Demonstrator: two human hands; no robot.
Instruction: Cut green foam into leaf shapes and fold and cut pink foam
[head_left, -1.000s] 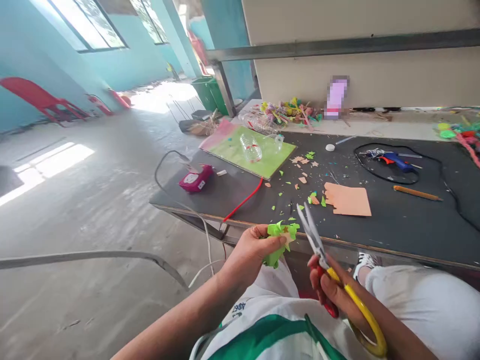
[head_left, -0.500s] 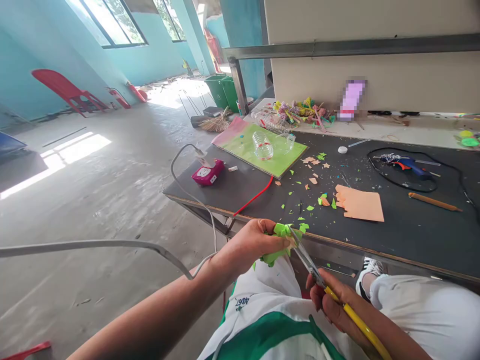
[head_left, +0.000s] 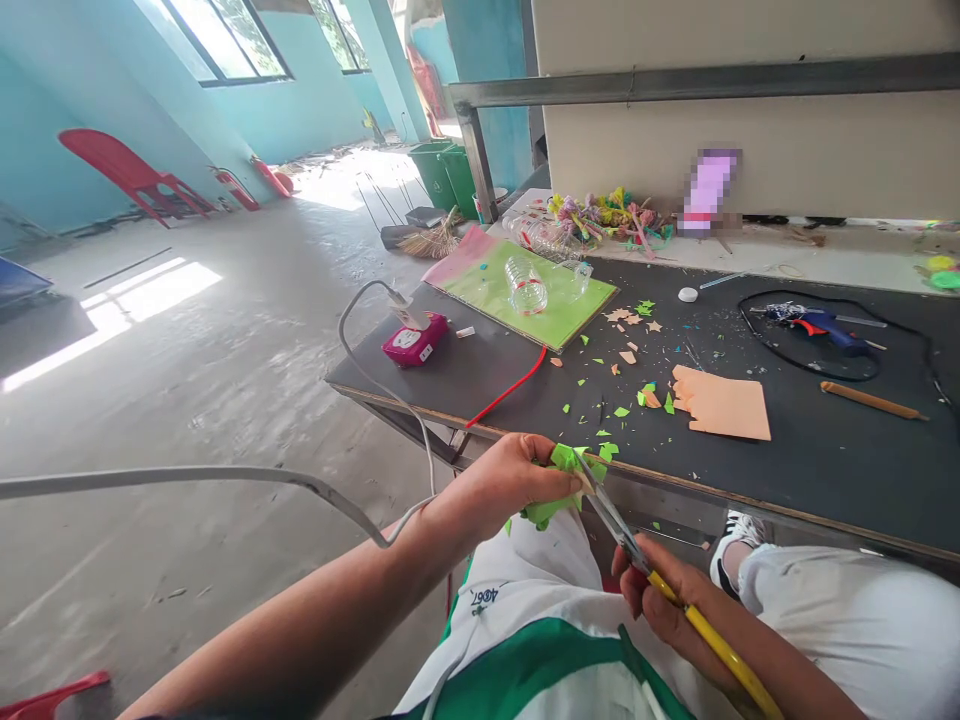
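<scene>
Between the thumb and fingers of my left hand [head_left: 525, 470] is a piece of green paper [head_left: 551, 512], held just off the table's front edge. My right hand [head_left: 667, 590] is wrapped round the yellow handles of a pair of scissors [head_left: 611, 515]. Their metal blades reach up and left to the green paper, and the tips touch it close to my left fingertips. Whether the blades are parted is hard to make out. On the table lies an orange sheet of paper [head_left: 724, 403] with a jagged left edge. Green scraps [head_left: 622, 411] and small orange paper stars [head_left: 655, 326] are scattered beside it.
A glue gun [head_left: 829, 335] with a black cord lies on the dark table [head_left: 832, 470]. Plastic bottles [head_left: 526, 287] rest on a green board [head_left: 570, 318]. A pink packet [head_left: 414, 342] sits at the left corner. A grey cable [head_left: 285, 478] crosses near my left forearm.
My hands, the green paper and the scissors hold nearly the same pose. The view has shifted very slightly.
</scene>
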